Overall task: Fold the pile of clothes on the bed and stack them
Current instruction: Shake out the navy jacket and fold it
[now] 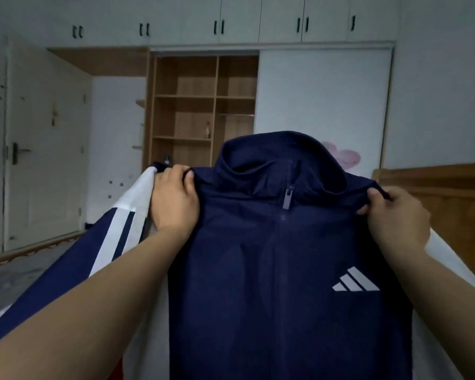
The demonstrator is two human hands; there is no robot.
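Note:
I hold a navy zip-up track jacket up in the air in front of me, its front facing me, collar upright and zipper closed. A white three-stripe logo sits on its chest at the right. My left hand grips the jacket's left shoulder, and my right hand pinches the right shoulder. The left sleeve, navy with white panels and stripes, hangs out to the lower left. The jacket hides the pile of clothes and most of the bed below.
An open wooden wardrobe with bare shelves stands straight ahead, a white sliding door beside it. A cream room door is at the left. A wooden bed frame shows at the right, a patterned bed surface at lower left.

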